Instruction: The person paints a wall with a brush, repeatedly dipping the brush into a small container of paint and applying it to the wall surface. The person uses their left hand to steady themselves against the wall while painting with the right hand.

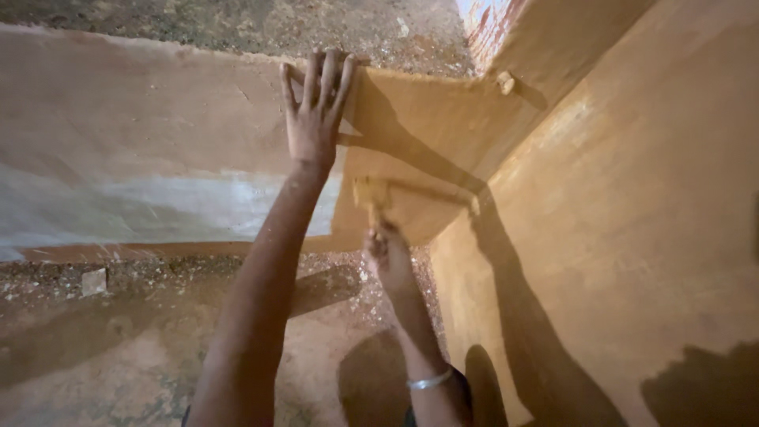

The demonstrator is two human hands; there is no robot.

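My left hand (pixel 315 111) lies flat with fingers spread against the top of a low plastered wall (pixel 142 134). My right hand (pixel 387 253), with a silver bangle (pixel 429 380) on its wrist, is shut on a paintbrush (pixel 371 198) whose yellowish bristles touch the wall just right of my left arm. The wall part right of the brush is covered in wet ochre paint (pixel 419 134). Left of my arm the wall is paler, with a whitish band.
A tall ochre wall (pixel 632 205) meets the low wall at a corner on the right. A small peg or lump (pixel 505 81) sticks out near the corner top. The dirt floor (pixel 118 332) is gritty, with a small stone block (pixel 94 281) at the left.
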